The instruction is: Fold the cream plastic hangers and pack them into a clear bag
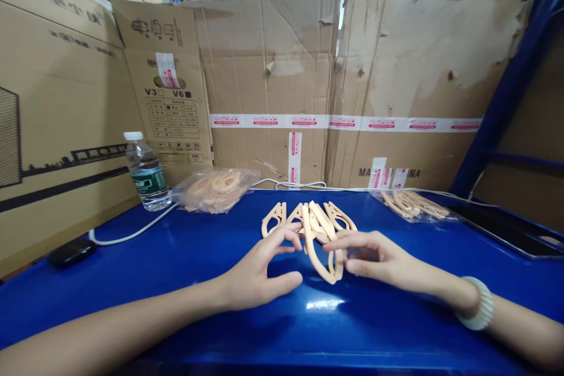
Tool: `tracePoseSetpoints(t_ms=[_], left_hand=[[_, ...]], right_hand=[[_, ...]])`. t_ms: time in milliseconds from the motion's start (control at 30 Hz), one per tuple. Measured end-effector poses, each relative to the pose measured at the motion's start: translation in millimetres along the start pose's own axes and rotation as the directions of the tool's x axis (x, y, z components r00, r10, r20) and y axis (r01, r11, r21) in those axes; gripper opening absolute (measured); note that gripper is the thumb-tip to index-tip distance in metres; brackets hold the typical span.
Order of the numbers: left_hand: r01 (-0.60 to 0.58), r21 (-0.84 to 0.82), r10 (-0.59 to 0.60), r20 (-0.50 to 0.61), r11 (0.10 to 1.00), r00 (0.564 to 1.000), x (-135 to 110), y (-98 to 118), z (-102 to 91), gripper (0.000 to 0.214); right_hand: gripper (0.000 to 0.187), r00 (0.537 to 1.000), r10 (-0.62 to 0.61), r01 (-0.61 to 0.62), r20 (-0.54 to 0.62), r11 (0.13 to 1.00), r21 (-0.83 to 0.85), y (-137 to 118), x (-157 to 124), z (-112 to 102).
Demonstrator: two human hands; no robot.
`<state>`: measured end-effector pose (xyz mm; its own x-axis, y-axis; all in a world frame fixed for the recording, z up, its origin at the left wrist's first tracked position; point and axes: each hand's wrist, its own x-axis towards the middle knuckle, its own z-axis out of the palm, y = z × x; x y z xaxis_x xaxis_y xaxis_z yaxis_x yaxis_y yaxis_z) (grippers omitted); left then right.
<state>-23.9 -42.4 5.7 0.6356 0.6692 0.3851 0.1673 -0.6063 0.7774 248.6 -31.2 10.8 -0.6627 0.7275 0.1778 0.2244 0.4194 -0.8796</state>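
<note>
In the head view, a beige plastic piece [318, 255], which looks like a folding clothes hanger, is held tilted above the blue table. My right hand [374, 255] grips its right side between thumb and fingers. On the other side, my left hand [268, 273] has its thumb and fingers spread, with the fingertips close to the piece; whether they touch it I cannot tell. Behind the hands lie several similar beige hangers, among them a left one [274, 220] and a right one [340, 217]. Those in the middle are partly hidden by the held one.
At the back left, a clear bag of beige parts [215, 190] lies beside a water bottle [147, 173]. Another bag of beige pieces [414, 204] is at the back right, near a dark flat tablet-like device [506, 229]. A black mouse-like object [71, 252] sits left. Cardboard [273, 82] walls the back.
</note>
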Motion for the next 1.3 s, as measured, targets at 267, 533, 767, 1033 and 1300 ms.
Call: tracePoseSetpoints(t_ms=[267, 533, 767, 1033, 1300], left_hand=[[-0.039, 0.514, 0.051, -0.008, 0.857, 0.999, 2.1, -13.0, -11.8, 0.042], [0.034, 0.592, -0.051, 0.011, 0.805, 0.999, 1.1, -22.2, -13.2, 0.048], [0.049, 0.63, -0.076, 0.015, 0.775, 0.997, 2.2, -20.0, -13.1, 0.047], [0.151, 0.718, -0.237, 0.02, 0.679, 0.971, 6.8, -18.6, -9.5, 0.063], [0.19, 0.758, -0.345, 0.049, 0.623, 0.937, 19.1, -21.0, -1.6, 0.068]], right_hand=[[0.041, 0.867, 0.053, -0.251, -0.496, 0.905, -0.342, 24.8, -3.0, -65.6], [0.042, 0.889, 0.07, -0.365, -0.452, 0.705, -0.608, 43.5, -1.7, -74.2], [0.047, 0.931, 0.161, -0.356, -0.328, 0.602, -0.715, 36.6, -6.7, -79.1], [0.058, 0.972, -0.057, -0.174, -0.23, 0.485, -0.857, 25.5, -4.3, -51.9], [0.067, 0.991, 0.13, -0.096, -0.034, 0.506, -0.857, 30.0, 10.3, -22.4]])
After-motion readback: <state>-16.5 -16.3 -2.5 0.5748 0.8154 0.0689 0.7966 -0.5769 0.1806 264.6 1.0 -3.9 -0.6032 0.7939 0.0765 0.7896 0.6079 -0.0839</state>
